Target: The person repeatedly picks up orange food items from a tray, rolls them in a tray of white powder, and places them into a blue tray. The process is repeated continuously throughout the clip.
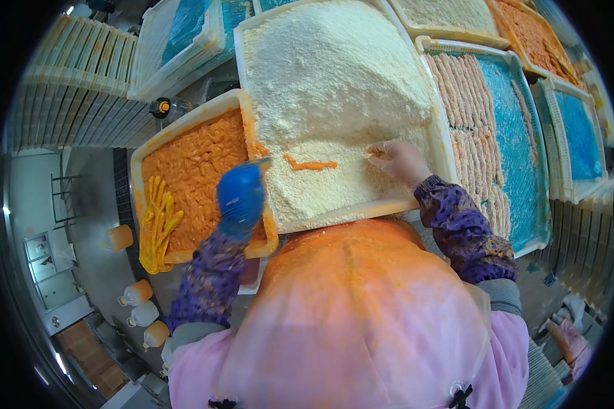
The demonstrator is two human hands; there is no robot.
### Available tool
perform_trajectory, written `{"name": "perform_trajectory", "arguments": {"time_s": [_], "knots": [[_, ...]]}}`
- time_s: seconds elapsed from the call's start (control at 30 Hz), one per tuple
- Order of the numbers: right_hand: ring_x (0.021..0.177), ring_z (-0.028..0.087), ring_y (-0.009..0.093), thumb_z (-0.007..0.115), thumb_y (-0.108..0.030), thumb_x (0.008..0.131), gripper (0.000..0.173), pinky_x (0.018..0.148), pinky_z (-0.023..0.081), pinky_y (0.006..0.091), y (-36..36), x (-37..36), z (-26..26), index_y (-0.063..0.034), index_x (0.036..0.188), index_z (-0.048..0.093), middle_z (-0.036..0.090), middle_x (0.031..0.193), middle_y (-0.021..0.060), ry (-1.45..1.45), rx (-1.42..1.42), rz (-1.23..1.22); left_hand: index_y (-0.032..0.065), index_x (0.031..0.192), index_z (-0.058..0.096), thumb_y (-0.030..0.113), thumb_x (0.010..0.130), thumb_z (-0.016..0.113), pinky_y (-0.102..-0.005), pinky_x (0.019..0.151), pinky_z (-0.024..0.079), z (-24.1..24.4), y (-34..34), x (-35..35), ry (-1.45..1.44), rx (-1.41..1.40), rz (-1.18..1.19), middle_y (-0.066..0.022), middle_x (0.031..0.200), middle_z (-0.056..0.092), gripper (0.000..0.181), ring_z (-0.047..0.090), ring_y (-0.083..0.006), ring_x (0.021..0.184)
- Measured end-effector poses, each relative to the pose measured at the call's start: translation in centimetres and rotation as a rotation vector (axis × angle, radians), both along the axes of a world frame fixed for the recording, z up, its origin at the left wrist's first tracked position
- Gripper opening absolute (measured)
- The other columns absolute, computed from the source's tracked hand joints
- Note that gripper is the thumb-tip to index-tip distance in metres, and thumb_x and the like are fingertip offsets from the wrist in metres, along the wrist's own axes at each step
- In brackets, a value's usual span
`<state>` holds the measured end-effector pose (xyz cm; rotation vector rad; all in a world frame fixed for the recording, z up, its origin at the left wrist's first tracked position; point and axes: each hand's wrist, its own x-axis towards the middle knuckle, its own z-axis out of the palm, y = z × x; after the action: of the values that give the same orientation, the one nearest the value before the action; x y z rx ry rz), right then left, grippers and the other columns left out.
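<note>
My left hand, in a blue glove, is above the right side of a tub of orange marinated meat strips. Its orange-smeared fingertips reach the crumb tray; blur hides whether they hold anything. One orange strip lies on pale breadcrumbs in the large white tray, between my hands. My right hand, in a thin translucent glove, is low at the crumbs on the right, fingers curled inward. What lies inside its curl cannot be made out.
Yellow rubber gloves drape over the meat tub's left rim. Right of the crumbs, rows of breaded strips lie on a blue-lined tray. Stacked crates stand left, a bottle nearby. Another person shows at lower right.
</note>
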<state>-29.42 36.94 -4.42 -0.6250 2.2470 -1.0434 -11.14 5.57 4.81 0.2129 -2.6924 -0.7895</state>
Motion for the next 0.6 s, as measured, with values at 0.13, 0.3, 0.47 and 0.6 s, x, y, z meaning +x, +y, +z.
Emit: {"name": "perform_trajectory", "arguments": {"time_s": [0.13,0.3,0.47,0.6], "knots": [[0.105,0.069,0.034,0.074,-0.028,0.089,0.036,0.093,0.053,0.0426,-3.5,2.0,2.2,-0.0058,0.117,0.073,0.073,0.114,0.0172,0.364,-0.143,0.153,0.0053,0.105,0.075,0.013,0.086,0.068,-0.0453,0.076,0.055,-1.1,-5.5,6.9,-0.88,-0.011,0.029,-0.0207,0.095,0.071,0.022,0.07,-0.0367,0.088],[0.108,0.064,0.039,0.077,-0.033,0.086,0.047,0.097,0.051,0.0455,-10.8,4.8,1.6,-0.0057,0.123,0.067,0.068,0.113,0.0206,0.481,0.011,0.327,0.0062,0.101,0.074,0.026,0.081,0.075,-0.0516,0.081,0.053,-3.9,-4.0,10.2,-0.896,0.095,-0.152,-0.0234,0.1,0.069,0.028,0.066,-0.0422,0.096],[0.101,0.066,0.038,0.074,-0.027,0.086,0.041,0.09,0.053,0.0469,-9.6,3.7,2.4,-0.0052,0.12,0.066,0.067,0.112,0.0197,0.263,0.351,0.456,0.0062,0.102,0.073,0.028,0.081,0.076,-0.0518,0.081,0.053,-3.2,-4.7,10.2,-0.851,0.082,-0.198,-0.0237,0.1,0.069,0.031,0.065,-0.0431,0.097],[0.105,0.066,0.036,0.074,-0.027,0.085,0.039,0.092,0.052,0.0465,-3.4,1.9,2.1,-0.0054,0.118,0.068,0.067,0.113,0.0195,0.423,0.378,0.359,0.005,0.103,0.073,0.03,0.081,0.076,-0.051,0.08,0.053,-3.5,-7.8,12.4,-0.886,0.125,-0.165,-0.0237,0.099,0.069,0.034,0.065,-0.0431,0.095]]}}
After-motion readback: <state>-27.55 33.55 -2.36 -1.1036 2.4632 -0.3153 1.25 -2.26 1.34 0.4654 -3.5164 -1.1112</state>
